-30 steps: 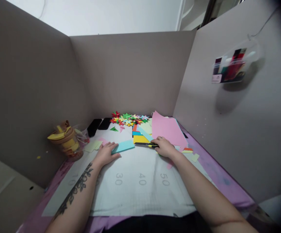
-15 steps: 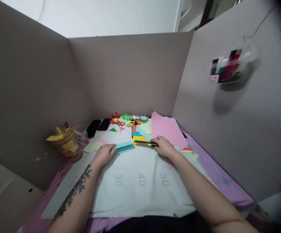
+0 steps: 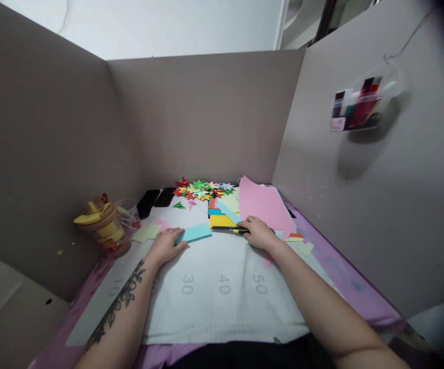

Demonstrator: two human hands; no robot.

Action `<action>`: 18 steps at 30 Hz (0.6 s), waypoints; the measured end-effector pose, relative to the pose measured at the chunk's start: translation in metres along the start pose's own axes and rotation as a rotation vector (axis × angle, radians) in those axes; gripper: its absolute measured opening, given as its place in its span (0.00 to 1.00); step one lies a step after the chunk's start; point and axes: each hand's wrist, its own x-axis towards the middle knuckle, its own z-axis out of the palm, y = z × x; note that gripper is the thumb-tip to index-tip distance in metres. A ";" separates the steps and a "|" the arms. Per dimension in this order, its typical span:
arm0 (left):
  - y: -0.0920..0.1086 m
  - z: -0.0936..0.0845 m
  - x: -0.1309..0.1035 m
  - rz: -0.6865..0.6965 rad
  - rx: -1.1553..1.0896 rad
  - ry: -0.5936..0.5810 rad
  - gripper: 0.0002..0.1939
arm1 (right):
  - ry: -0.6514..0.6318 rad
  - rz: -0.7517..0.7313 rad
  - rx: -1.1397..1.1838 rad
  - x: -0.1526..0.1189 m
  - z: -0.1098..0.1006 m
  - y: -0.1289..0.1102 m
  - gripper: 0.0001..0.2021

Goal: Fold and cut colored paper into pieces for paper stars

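Observation:
My left hand (image 3: pixel 167 245) rests on the mat with its fingers pressing the left end of a light blue folded paper strip (image 3: pixel 195 233). The strip lies flat. My right hand (image 3: pixel 258 232) is over a slim black tool with a yellow mark (image 3: pixel 225 229), gripping its right part. The tool's thin, blade-like end points left, close to the strip's right end. My palm hides the rest, so I cannot tell its exact kind. Just beyond it lie yellow paper (image 3: pixel 220 221) and another light blue strip (image 3: pixel 227 211).
Several folded paper stars (image 3: pixel 202 189) sit at the back, near two black phone-like slabs (image 3: pixel 164 197). Pink sheets (image 3: pixel 263 202) lie back right. A tumbler (image 3: pixel 106 225) and clear plastic cup (image 3: pixel 129 211) stand left. Grey partitions (image 3: pixel 206 113) enclose the printed white mat (image 3: pixel 206 312).
The light blue strip, earlier partly raised along its fold, now lies flat under my left fingers. The black tool has shifted slightly down toward me with my right hand.

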 end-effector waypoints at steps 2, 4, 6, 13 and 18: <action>-0.001 0.001 0.000 0.018 0.016 0.005 0.26 | 0.003 -0.009 0.004 0.000 0.001 0.000 0.23; -0.002 0.003 0.001 0.023 0.025 0.007 0.26 | 0.003 -0.021 0.013 0.000 0.001 0.000 0.24; -0.003 0.003 0.001 0.024 0.025 0.010 0.26 | -0.004 -0.030 0.025 0.000 0.001 -0.001 0.24; 0.002 -0.001 -0.002 0.060 0.060 0.025 0.26 | -0.022 -0.074 0.057 -0.001 0.000 -0.004 0.25; 0.013 -0.003 -0.005 0.098 0.081 0.000 0.22 | -0.015 -0.092 0.000 -0.002 -0.002 -0.007 0.25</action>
